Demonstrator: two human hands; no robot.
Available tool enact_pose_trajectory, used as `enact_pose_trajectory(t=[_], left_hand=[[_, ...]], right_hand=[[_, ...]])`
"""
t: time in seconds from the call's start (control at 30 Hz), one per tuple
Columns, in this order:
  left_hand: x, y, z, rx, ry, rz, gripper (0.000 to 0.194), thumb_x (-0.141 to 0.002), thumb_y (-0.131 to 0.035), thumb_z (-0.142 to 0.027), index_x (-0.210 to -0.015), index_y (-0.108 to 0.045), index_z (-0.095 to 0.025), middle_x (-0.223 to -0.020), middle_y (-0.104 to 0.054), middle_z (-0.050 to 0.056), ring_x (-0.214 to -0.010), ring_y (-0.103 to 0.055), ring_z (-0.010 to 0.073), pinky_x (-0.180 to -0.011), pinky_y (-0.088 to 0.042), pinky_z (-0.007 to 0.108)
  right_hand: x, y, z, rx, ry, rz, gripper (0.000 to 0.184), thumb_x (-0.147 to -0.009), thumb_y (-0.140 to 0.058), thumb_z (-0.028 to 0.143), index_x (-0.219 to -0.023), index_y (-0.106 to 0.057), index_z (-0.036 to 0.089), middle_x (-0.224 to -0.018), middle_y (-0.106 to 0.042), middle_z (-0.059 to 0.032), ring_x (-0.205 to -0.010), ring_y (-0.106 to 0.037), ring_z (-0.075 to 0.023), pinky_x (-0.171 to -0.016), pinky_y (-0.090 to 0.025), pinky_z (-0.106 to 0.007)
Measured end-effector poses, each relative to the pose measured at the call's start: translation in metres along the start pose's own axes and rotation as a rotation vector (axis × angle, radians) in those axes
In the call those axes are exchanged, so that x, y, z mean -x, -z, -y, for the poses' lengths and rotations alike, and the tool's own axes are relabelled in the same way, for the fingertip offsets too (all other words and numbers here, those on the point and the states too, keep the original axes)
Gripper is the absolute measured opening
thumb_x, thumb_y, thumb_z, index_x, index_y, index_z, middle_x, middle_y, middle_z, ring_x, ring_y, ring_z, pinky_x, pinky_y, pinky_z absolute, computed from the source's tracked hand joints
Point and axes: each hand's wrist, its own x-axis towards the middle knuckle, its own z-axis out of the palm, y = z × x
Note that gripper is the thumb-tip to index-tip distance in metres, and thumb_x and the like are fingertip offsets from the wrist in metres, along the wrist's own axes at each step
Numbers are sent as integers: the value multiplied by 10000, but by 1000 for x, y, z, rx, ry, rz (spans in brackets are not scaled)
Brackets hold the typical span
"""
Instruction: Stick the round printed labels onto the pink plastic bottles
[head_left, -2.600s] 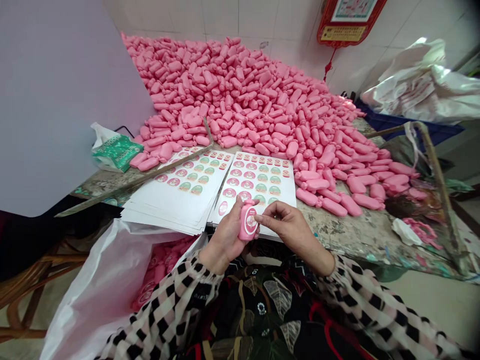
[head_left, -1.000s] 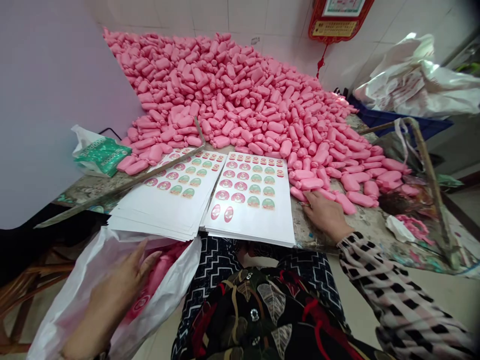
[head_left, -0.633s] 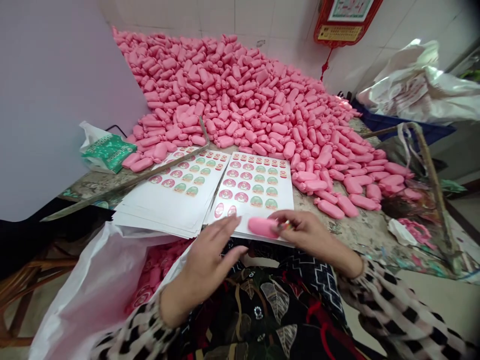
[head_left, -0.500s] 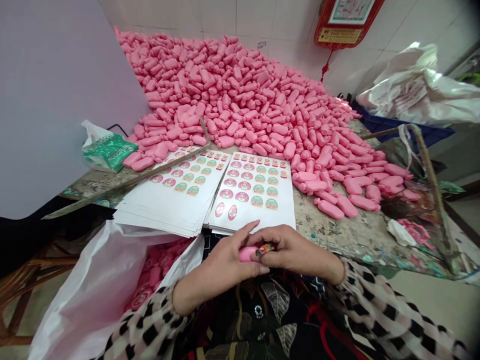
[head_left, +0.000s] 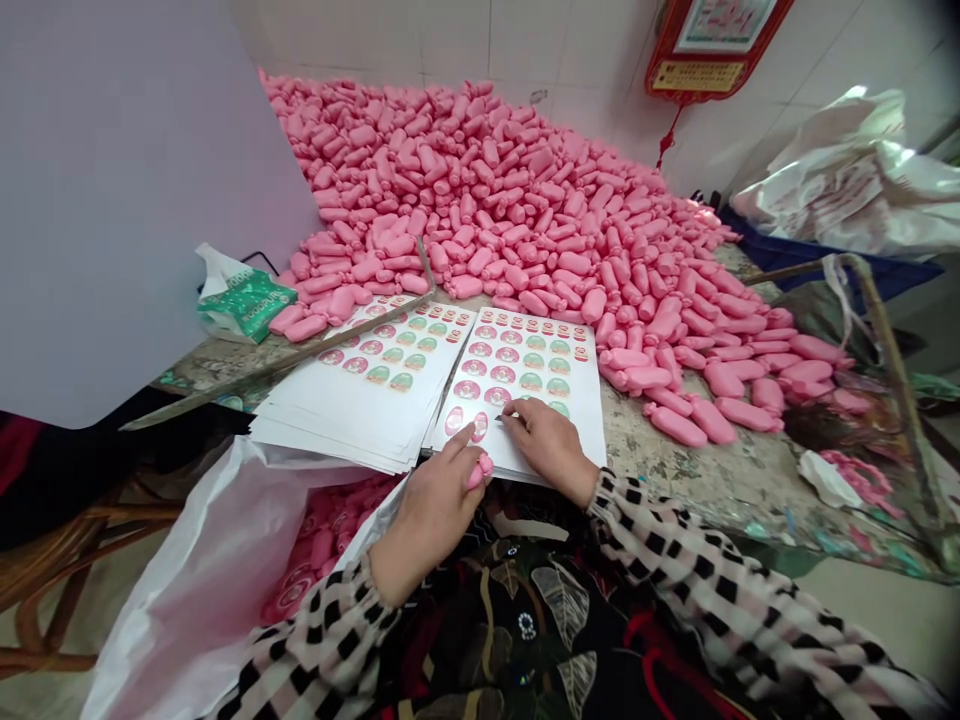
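Observation:
My left hand [head_left: 439, 500] is closed around a small pink bottle-shaped piece [head_left: 478, 472], whose end pokes out between thumb and fingers. Its index finger reaches to the lower edge of the right sticker sheet [head_left: 525, 450], near an oval pink sticker [head_left: 480, 426]. Over that same sheet, my right hand [head_left: 551, 440] is pinched on a small thin tool [head_left: 500, 417]. Only the tool's dark tip shows, close to the lower round pink stickers; the rest is hidden by the fingers. Round pink and green stickers run in rows up the sheet.
A large heap of pink pieces [head_left: 487, 210] covers the table's back. A second stack of sticker sheets [head_left: 337, 420] lies left, under a wooden strip [head_left: 277, 362]. An open white sack [head_left: 187, 570] holds pink pieces. A green tissue pack [head_left: 247, 305] stands left.
My hands have parted from their hold together above my lap. The right hand moved up onto the sticker sheet with the tool; the left keeps the pink piece, now by the sheet's lower edge.

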Motion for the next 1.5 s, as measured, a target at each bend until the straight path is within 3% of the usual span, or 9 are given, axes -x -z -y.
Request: enact_pose_trajectory(t=[0.13,0.27,0.47,0.8,1.5], left_hand=[[-3,-10,8,-210,16,91,429,-852,-451,-225,-1281,-464,-227,-1471,-281,107,-1192,-479,255,-948,-412,383],[0,-14,12,-281,34,153,488,-842,-478,-226,-1327,-425,-259,-1503,-191,116,-1149,-519,275,-909,-437,384],[4,-25,15,-296,29,131,554,-832,-502,-195,-1358,-374,-309,-1524,-85,117,-1172,-498,287,-898,-441,386],[5,-33,17,-391,-1,76,475,-901,-395,-247,-1370,-356,-317,-1511,-111,160,-1029,-584,254,-848,-461,397],[8,-45,24,-525,-7,51,569,-890,-428,-226,-1410,-240,-360,-1523,-31,144,-903,-624,206,-750,-494,343]], right_hand=[[1,-4,10,183,-14,-13,294,-937,-327,371,-1030,-573,240,-988,-593,-46,-841,-575,-166,-663,-363,-267],[-1,-6,12,262,-3,8,315,-947,-299,376,-1031,-570,239,-974,-582,-52,-831,-570,-169,-636,-353,-270],[-2,-6,13,345,68,19,325,-944,-316,385,-973,-600,230,-925,-585,-62,-872,-539,-189,-654,-345,-278],[-2,-6,12,336,102,18,331,-945,-320,379,-961,-615,231,-920,-562,-57,-865,-526,-179,-643,-343,-272],[3,-14,6,297,141,-43,292,-944,-343,355,-932,-610,236,-908,-538,-30,-820,-514,-143,-626,-313,-259]])
